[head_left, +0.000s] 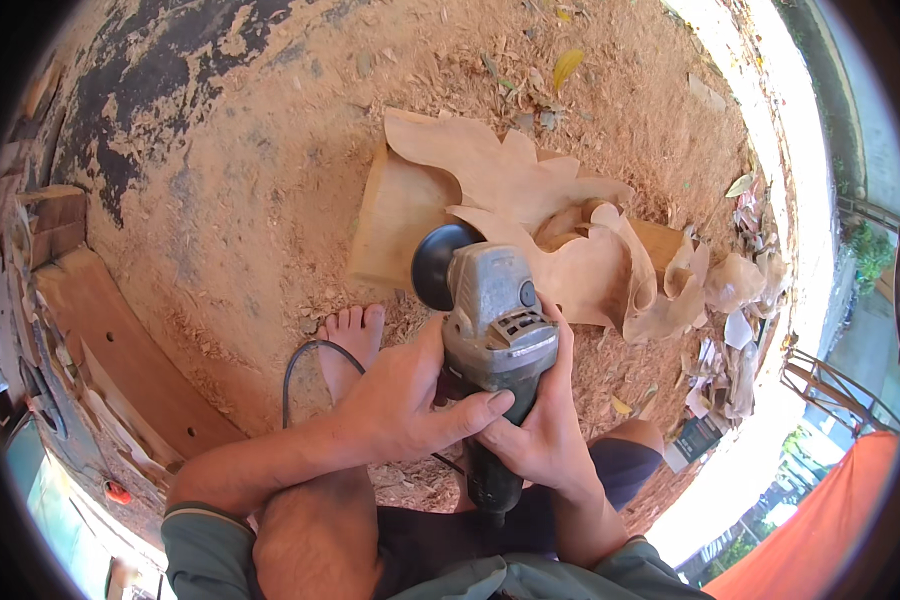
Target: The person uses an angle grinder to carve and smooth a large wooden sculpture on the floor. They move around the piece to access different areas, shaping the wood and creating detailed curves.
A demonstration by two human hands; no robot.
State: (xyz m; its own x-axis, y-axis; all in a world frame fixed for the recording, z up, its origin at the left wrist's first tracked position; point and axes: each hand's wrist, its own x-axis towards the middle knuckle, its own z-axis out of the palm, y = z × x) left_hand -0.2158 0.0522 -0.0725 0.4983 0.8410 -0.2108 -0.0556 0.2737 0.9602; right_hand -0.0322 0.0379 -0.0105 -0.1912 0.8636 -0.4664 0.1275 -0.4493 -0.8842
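Dusty ground (260, 230) lies below left hand (400, 400) and right hand (550, 435), each grip wrapped around an angle grinder (497, 350).

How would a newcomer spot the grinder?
On the dusty ground lies pale carved wood. Below it in view, the left hand and right hand hold the grinder. Its grey metal head and round black disc set it apart from the wood.

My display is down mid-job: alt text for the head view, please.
A person's left hand and right hand grip a grinder with a round black disc. Beyond it, carved wood with curling edges lies on dusty ground; a bare foot shows left of the grinder.
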